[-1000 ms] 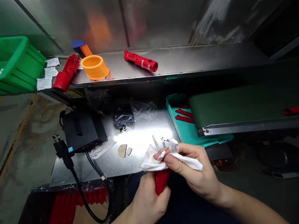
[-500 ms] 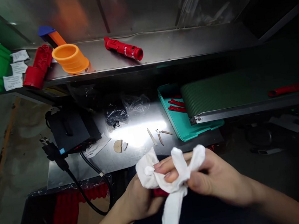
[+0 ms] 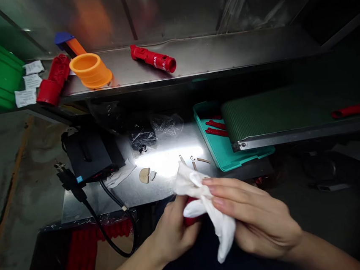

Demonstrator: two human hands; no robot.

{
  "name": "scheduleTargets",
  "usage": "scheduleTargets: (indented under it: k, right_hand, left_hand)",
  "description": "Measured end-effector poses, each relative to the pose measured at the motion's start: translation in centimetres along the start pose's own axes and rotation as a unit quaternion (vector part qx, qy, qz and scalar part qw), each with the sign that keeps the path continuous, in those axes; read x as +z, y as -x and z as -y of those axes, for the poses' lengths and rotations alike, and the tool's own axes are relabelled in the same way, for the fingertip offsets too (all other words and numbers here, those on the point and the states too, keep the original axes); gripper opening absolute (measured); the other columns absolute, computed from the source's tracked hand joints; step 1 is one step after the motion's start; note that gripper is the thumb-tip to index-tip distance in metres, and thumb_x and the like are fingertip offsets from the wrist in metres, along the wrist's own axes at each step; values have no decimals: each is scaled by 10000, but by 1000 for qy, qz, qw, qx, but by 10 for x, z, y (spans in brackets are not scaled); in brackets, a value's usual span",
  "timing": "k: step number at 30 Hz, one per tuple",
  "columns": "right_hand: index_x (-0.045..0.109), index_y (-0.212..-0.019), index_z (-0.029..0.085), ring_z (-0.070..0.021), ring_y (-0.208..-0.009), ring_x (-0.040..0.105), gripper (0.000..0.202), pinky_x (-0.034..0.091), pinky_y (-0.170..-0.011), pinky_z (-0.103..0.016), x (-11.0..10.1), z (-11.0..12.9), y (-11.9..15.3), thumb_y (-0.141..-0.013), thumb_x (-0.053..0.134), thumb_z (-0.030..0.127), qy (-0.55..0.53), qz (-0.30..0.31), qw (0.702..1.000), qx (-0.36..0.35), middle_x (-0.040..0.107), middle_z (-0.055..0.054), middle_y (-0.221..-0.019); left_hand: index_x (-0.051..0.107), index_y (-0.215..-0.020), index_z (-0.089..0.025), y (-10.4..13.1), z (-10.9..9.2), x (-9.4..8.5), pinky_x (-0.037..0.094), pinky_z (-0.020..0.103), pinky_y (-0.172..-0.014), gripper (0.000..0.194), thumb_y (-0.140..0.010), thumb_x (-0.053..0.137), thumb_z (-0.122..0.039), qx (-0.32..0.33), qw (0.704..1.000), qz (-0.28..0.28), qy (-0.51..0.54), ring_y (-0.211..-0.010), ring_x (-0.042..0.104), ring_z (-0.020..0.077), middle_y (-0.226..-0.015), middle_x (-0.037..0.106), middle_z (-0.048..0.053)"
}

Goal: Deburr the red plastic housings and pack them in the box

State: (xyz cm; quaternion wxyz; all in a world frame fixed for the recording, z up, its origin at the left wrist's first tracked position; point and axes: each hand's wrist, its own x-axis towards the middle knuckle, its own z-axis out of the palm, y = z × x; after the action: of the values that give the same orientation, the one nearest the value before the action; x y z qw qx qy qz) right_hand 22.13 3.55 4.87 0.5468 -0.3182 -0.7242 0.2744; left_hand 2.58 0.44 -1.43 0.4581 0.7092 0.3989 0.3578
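My left hand (image 3: 172, 233) is closed round a red plastic part (image 3: 191, 221), mostly hidden by the fingers and the cloth. A crumpled white cloth glove (image 3: 222, 226), with loose finger-like ends, lies over that part. Pressing the glove from the right is my right hand (image 3: 259, 212), its fingers together against the fabric. Both hands are low in the view, in front of the bench edge. Just beyond the glove, a pair of small nippers (image 3: 201, 160) lies on the metal bench, and a thin metal strip (image 3: 181, 158) is partly covered.
A teal tray (image 3: 216, 152) with red parts stands beside a green conveyor belt (image 3: 276, 113), which carries another red part. On the upper shelf (image 3: 223, 54) are a red tube (image 3: 153, 59) and an orange ring (image 3: 93, 73). A black box (image 3: 88, 154) with a thick cable occupies the left.
My right hand has swung its fingers up and flattened them on the glove. The glove has bunched and shifted, now covering part of the metal strip. The view has shifted slightly.
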Motion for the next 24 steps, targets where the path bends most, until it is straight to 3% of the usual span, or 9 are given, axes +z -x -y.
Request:
scheduleTargets:
  k: [2,4,7,10,13,15,18,21,24]
  right_hand:
    - [748,-1255,196,-270,-982,787,542,691,-821,-382,-7,-3,-1,-788,662,-63,-1,-45,998,32,815,-85,-1059]
    - [815,-1095,251,-213,-880,790,373,672,-760,-290,-9,-6,-3,-819,750,9,-31,-83,984,154,821,-37,-978]
    - [837,-966,270,-168,-790,765,145,627,-679,-226,-7,-4,-8,-861,823,171,-154,-11,939,307,807,-14,-919]
    - [834,-977,248,-164,-812,728,90,597,-714,-240,-8,1,-15,-907,800,293,-245,81,903,343,763,-30,-921]
    - [826,-1002,210,-185,-913,690,290,569,-852,-299,-14,4,-23,-1025,624,418,-275,189,870,362,716,-68,-1005]
    - [818,-1037,196,-205,-973,672,325,543,-905,-332,-18,2,-27,-1048,579,416,-295,246,844,374,698,-84,-1068]
    - [807,-1062,185,-198,-940,666,228,530,-835,-304,-17,-6,-29,-985,692,367,-333,261,809,408,699,-72,-1030]
    - [800,-1095,167,-192,-892,675,255,529,-795,-292,-10,-9,-26,-938,747,361,-389,255,771,436,714,-75,-965]
    - [818,-1032,159,-168,-818,672,206,528,-722,-252,-4,-2,-20,-898,787,311,-382,205,789,436,717,-84,-943]
  left_hand:
    - [481,-1180,-213,-2,-3,-4,463,241,-533,403,-809,520,-60,35,999,-22,-32,-574,565,139,-814,643,-3]
    - [470,-1175,-211,-3,-3,-7,423,238,-490,395,-809,519,-72,79,995,-27,-61,-524,511,128,-760,597,-24]
    - [470,-1178,-207,-4,0,-10,427,253,-488,387,-812,528,-94,126,990,-15,-69,-508,506,137,-714,571,-33]
    - [474,-1127,-218,-2,5,-10,475,274,-524,337,-814,530,-109,139,988,9,-61,-546,569,161,-746,612,-10]
    - [469,-1022,-237,-1,8,-9,503,289,-558,250,-817,532,-109,133,989,19,-65,-619,631,184,-805,635,19]
    - [448,-980,-246,-1,8,-8,485,289,-542,222,-820,538,-121,129,990,28,-56,-610,622,184,-774,611,5]
    - [421,-989,-250,-1,8,-8,439,283,-499,209,-843,522,-140,134,990,39,-25,-534,556,162,-710,569,-23]
    - [431,-1005,-244,-1,7,-9,439,282,-505,163,-878,514,-185,129,990,54,-34,-542,556,161,-734,595,-5]
    - [454,-1059,-231,0,5,-10,427,276,-498,184,-884,509,-212,113,990,63,-51,-522,546,155,-718,593,-12]
